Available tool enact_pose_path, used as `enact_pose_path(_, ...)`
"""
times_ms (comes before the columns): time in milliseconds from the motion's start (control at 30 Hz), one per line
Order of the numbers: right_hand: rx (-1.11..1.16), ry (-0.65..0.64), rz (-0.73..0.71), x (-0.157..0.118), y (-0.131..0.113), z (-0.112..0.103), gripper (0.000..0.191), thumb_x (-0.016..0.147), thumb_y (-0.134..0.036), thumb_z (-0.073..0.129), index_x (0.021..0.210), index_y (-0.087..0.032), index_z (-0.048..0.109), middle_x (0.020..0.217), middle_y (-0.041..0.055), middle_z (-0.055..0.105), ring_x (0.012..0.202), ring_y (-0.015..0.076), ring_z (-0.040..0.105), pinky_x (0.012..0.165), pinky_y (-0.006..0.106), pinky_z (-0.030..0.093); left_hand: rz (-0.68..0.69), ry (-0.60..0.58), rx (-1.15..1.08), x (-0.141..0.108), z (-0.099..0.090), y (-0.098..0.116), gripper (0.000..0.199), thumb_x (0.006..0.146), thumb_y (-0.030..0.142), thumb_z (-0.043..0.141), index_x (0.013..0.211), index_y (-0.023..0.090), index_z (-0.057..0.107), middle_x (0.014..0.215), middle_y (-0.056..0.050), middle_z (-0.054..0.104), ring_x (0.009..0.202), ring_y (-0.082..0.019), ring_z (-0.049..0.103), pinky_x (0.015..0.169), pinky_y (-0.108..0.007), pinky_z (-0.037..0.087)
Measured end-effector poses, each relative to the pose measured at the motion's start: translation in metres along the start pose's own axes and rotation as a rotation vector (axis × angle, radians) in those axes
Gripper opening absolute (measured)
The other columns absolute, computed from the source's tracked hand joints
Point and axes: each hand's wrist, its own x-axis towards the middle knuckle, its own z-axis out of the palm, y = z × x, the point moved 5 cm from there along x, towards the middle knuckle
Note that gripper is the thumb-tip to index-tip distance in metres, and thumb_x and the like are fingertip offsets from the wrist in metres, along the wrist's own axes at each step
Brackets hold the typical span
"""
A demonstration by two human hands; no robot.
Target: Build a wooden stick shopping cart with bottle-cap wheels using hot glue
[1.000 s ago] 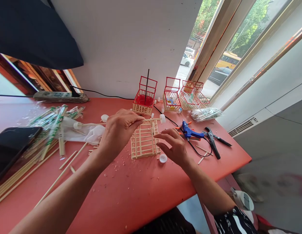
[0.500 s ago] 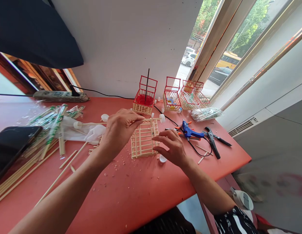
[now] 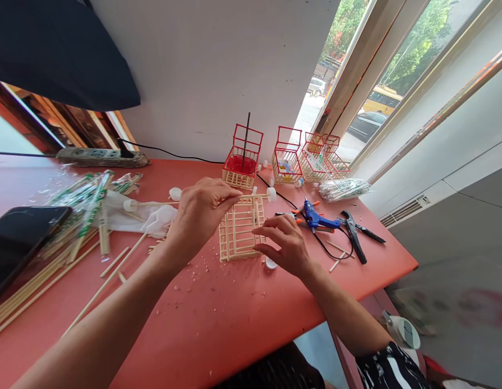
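Note:
My left hand (image 3: pixel 204 208) pinches a thin wooden stick (image 3: pixel 257 196) that has a white bottle cap (image 3: pixel 271 194) on its right end. The stick is held above the far edge of a lattice frame (image 3: pixel 239 229) of pale sticks lying on the table. My right hand (image 3: pixel 286 243) hovers at the frame's right side, thumb and fingers apart, with nothing seen between them. Below its fingertips a loose white cap (image 3: pixel 271 263) rests on the table. Another capped stick (image 3: pixel 156 203) lies left of my left hand.
Behind stand red-topped stick carts (image 3: pixel 242 162). To the right lie a blue glue gun (image 3: pixel 316 216) and black-handled pliers (image 3: pixel 354 237). Wrapped chopsticks (image 3: pixel 91 210), a phone (image 3: pixel 26 237) and long sticks (image 3: pixel 40 289) cover the left. A power strip (image 3: pixel 101 157) sits by the wall.
Almost nothing differs; the whole view has shifted slightly. Both hands keep their poses, the left still holding the capped stick.

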Motion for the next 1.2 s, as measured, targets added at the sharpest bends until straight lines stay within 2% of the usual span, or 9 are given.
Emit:
enact_pose_path(267,-0.009,-0.046,-0.043,-0.002,-0.002,0.003,0.032,0.098,-0.049,0.064,0.113,-0.022,0.074,0.104,0.0085,0.071,0.098,0.0215,0.062,0.09,0.037,0.048,-0.032,-0.021,0.01,0.0,-0.001,-0.001,0.024,0.096,0.032,0.057,0.096,0.026,0.081,0.094,-0.003,0.079,0.091,-0.022,0.069,0.082,-0.033,0.052)
enact_pose_path(433,-0.03,0.05,0.063,-0.002,0.004,-0.001,0.034,0.097,-0.049,0.065,0.118,-0.022,0.072,0.108,0.009,0.071,0.101,0.0229,0.064,0.092,0.038,0.048,-0.056,-0.032,-0.009,0.0,0.0,0.001,0.024,0.095,0.033,0.058,0.095,0.025,0.081,0.094,-0.004,0.079,0.092,-0.022,0.07,0.083,-0.033,0.053)
enact_pose_path(533,-0.045,0.046,0.125,-0.003,0.008,0.0,0.034,0.097,-0.05,0.065,0.119,-0.024,0.072,0.108,0.0086,0.071,0.102,0.0232,0.064,0.091,0.039,0.048,-0.071,-0.031,-0.02,0.001,0.0,0.001,0.023,0.094,0.034,0.059,0.094,0.026,0.081,0.095,-0.003,0.079,0.093,-0.022,0.07,0.084,-0.033,0.054)
enact_pose_path(667,-0.048,0.045,0.138,-0.002,0.009,0.0,0.031,0.097,-0.048,0.066,0.117,-0.024,0.072,0.106,0.0081,0.071,0.101,0.0233,0.065,0.091,0.039,0.049,-0.081,-0.018,-0.037,0.001,-0.004,0.002,0.023,0.094,0.034,0.059,0.094,0.027,0.081,0.093,-0.002,0.079,0.091,-0.021,0.07,0.084,-0.032,0.053)
enact_pose_path(800,-0.046,0.155,0.177,0.001,0.018,-0.015,0.018,0.101,-0.032,0.06,0.108,-0.023,0.073,0.102,0.0079,0.07,0.099,0.0226,0.066,0.091,0.038,0.05,-0.079,-0.004,-0.067,0.001,-0.008,0.005,0.02,0.093,0.032,0.061,0.092,0.027,0.08,0.09,-0.001,0.079,0.089,-0.021,0.07,0.082,-0.031,0.053)
enact_pose_path(967,-0.133,0.294,0.376,-0.001,0.049,-0.044,0.019,0.101,-0.028,0.055,0.103,-0.022,0.073,0.101,0.0071,0.068,0.096,0.0219,0.065,0.087,0.036,0.051,-0.073,-0.012,-0.086,0.0,-0.006,0.005,0.019,0.092,0.03,0.063,0.094,0.026,0.081,0.09,-0.001,0.079,0.089,-0.02,0.07,0.08,-0.03,0.052)
enact_pose_path(1067,-0.178,0.319,0.432,-0.004,0.059,-0.054,0.02,0.101,-0.029,0.054,0.102,-0.022,0.073,0.099,0.0066,0.068,0.093,0.0214,0.065,0.086,0.036,0.051,-0.08,-0.008,-0.084,0.0,-0.004,0.002,0.019,0.091,0.031,0.062,0.093,0.026,0.081,0.09,-0.001,0.079,0.089,-0.02,0.071,0.079,-0.03,0.052)
enact_pose_path(1200,-0.177,0.297,0.44,-0.005,0.062,-0.052,0.019,0.101,-0.03,0.055,0.102,-0.022,0.072,0.099,0.0064,0.069,0.094,0.0218,0.065,0.086,0.035,0.051,-0.096,-0.018,-0.09,0.001,-0.004,0.0,0.02,0.091,0.033,0.062,0.092,0.027,0.081,0.092,-0.001,0.079,0.088,-0.02,0.071,0.081,-0.032,0.053)
